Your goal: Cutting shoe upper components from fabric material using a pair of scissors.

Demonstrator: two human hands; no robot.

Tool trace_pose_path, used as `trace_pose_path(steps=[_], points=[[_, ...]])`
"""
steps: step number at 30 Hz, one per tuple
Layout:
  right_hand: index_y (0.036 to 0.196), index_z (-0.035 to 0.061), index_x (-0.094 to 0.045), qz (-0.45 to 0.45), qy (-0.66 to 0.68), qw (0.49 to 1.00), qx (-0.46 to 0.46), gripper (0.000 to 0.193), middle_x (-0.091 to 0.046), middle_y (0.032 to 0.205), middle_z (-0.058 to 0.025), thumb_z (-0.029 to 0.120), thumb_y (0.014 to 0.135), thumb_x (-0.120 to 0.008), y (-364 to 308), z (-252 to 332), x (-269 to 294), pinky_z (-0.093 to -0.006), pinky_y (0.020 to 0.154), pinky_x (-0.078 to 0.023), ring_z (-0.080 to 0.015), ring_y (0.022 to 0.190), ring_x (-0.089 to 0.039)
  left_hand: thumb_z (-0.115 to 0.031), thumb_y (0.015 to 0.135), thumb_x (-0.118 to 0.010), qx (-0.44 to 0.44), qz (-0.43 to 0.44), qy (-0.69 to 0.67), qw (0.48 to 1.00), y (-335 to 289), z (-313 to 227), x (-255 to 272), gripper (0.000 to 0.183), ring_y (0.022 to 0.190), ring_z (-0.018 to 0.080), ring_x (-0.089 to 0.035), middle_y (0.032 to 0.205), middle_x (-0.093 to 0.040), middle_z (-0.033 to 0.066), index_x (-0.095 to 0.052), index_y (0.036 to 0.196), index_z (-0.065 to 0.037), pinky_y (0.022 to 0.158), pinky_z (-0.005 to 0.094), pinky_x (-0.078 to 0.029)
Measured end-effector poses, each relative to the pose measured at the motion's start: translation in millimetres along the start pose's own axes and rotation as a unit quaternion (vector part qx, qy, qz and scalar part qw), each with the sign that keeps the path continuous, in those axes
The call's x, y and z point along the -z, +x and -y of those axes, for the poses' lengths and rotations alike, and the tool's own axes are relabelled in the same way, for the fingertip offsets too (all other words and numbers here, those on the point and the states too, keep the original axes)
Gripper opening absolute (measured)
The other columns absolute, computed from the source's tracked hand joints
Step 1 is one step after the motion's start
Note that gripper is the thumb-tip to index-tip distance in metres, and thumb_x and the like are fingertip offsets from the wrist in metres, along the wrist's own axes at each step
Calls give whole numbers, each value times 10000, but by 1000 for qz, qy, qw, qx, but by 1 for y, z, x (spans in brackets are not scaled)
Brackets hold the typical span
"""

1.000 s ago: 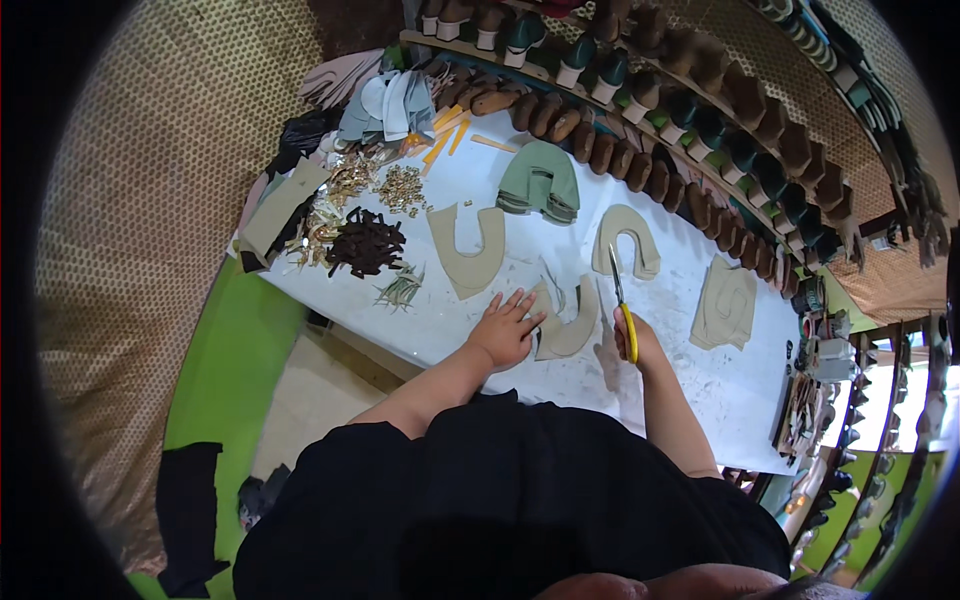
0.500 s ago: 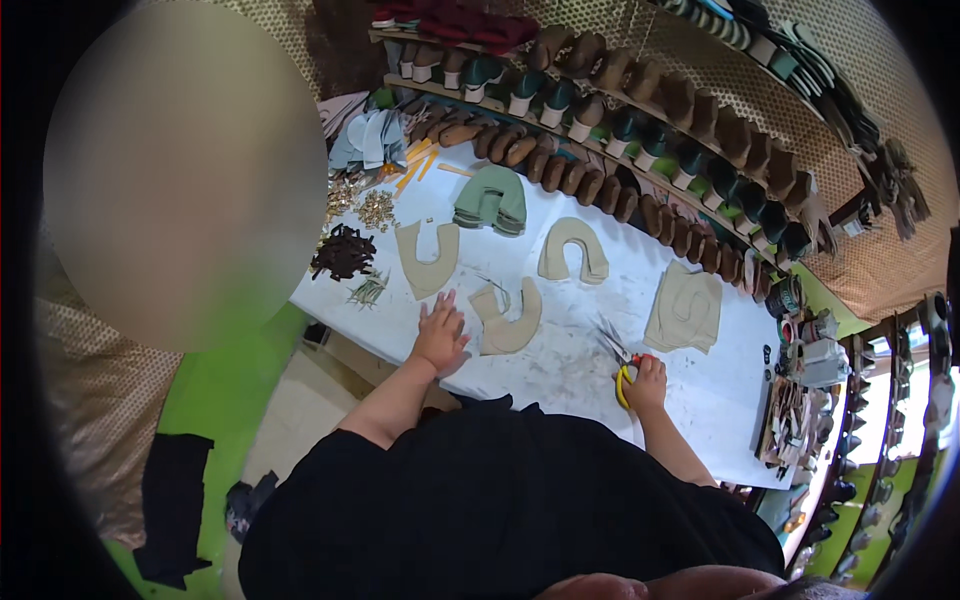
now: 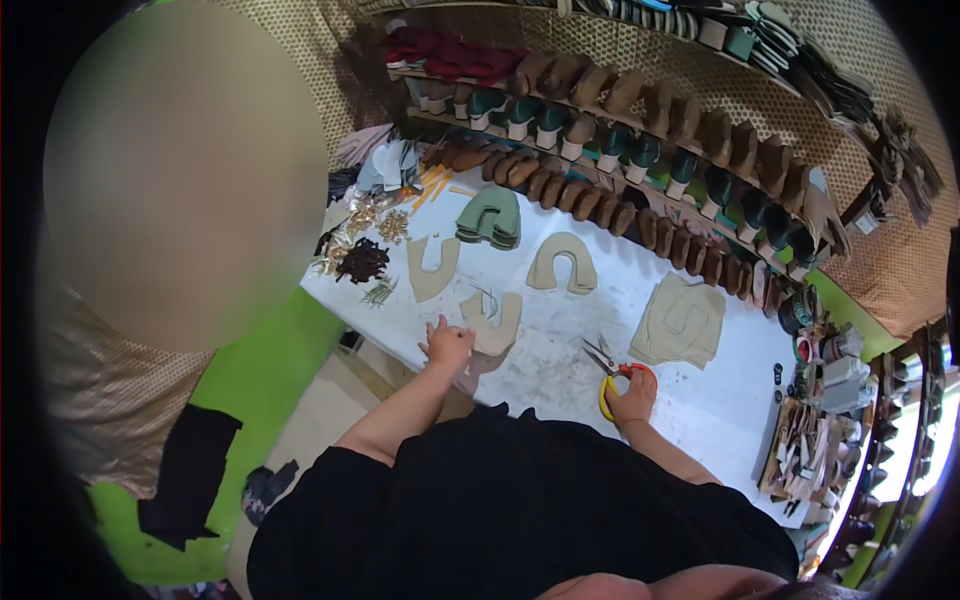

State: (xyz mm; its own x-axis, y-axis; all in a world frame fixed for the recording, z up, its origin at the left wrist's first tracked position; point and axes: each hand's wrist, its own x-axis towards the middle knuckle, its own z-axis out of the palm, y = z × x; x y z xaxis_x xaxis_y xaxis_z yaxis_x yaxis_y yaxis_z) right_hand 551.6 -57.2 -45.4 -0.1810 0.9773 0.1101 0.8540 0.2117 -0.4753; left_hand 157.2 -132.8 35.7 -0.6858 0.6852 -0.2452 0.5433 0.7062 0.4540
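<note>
My right hand grips a pair of scissors with red and yellow handles; the blades are parted and point away to the upper left. Fingers spread, my left hand is at the table's near edge, beside the left side of a beige U-shaped piece. Whether it touches that piece I cannot tell. Thin pale scraps lie on this piece. Farther off are another beige U-shaped piece, a small stack of beige arched pieces and a stack of green ones. Flat beige sheets lie right of the scissors.
Dark brown bits, gold-coloured pieces and green scraps lie on the white table at left. Shelves of shoe lasts line the far side. A box of tools and strips stands at the right edge.
My left hand has lifted its fingers and shifted toward the nearest beige U-shaped piece. My right hand keeps hold of the scissors. The whole view has shifted slightly.
</note>
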Motion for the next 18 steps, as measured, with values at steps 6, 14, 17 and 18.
trace_pose_path(steps=[6, 14, 17, 18], points=[[1197, 31, -563, -13, 13, 1000, 18, 614, -539, 1225, -186, 401, 747, -756, 4, 10, 9, -459, 1070, -360, -374, 1221, -461, -455, 866, -609, 55, 206, 109, 971, 43, 110, 8, 432, 1398, 441, -314, 1497, -428, 182, -753, 1036, -85, 1092, 694, -234], [1230, 39, -545, 1, 7, 1000, 28, 647, -527, 1229, -179, 451, 766, -729, 5, 10, 8, -470, 1066, -350, -358, 1215, -466, -406, 831, -622, 73, 81, 258, 960, 22, 122, 43, 499, 1357, 456, -355, 1461, -456, 181, -692, 1186, -62, 1092, 655, -287], [1238, 41, -545, -6, 3, 1000, 21, 647, -527, 1236, -178, 446, 768, -728, 4, 3, 2, -470, 1073, -345, -361, 1227, -462, -413, 814, -623, 126, 85, 173, 973, 13, 99, 45, 509, 1372, 455, -339, 1485, -436, 194, -697, 1185, -72, 1107, 628, -282], [1241, 41, -546, -10, 5, 1000, 19, 646, -527, 1239, -178, 443, 769, -727, 3, 1, 1, -470, 1077, -342, -363, 1234, -459, -413, 814, -623, 123, 88, 174, 973, 4, 88, 46, 509, 1372, 455, -339, 1485, -436, 194, -697, 1185, -72, 1107, 628, -282]])
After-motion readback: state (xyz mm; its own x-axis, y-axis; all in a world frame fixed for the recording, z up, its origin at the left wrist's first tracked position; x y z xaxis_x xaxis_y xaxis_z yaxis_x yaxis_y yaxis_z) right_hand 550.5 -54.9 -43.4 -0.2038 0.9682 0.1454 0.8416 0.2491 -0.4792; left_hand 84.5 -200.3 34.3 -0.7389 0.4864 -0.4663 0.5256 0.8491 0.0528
